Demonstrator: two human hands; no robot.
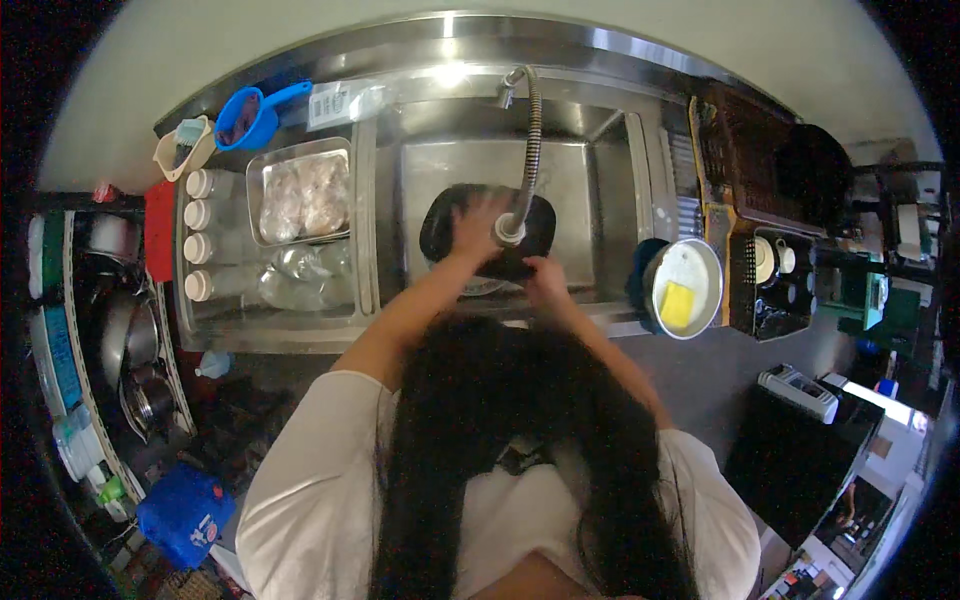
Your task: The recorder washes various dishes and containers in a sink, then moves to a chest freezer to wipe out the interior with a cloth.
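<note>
A black tray-like piece (536, 225) with rounded corners is held low over the stainless steel sink basin (607, 202). My left hand (480, 225) lies flat on its upper face, fingers spread and blurred. At its near right corner, my right hand (546, 279) grips the edge. The faucet's flexible metal hose (534, 135) curves above the piece, and its pale round end (510, 229) is beside my left hand. Whether water runs cannot be made out. Under the black piece, the rim of a clear or shiny round dish (484, 286) peeks out.
Left of the basin are a metal tray (253, 202) of plastic-wrapped food, clear bags (307, 274), several white-capped bottles (199, 215) and a blue strainer (266, 124). On the right stand a white bowl (697, 274) with a yellow sponge (676, 304) and a black dish crate (784, 300).
</note>
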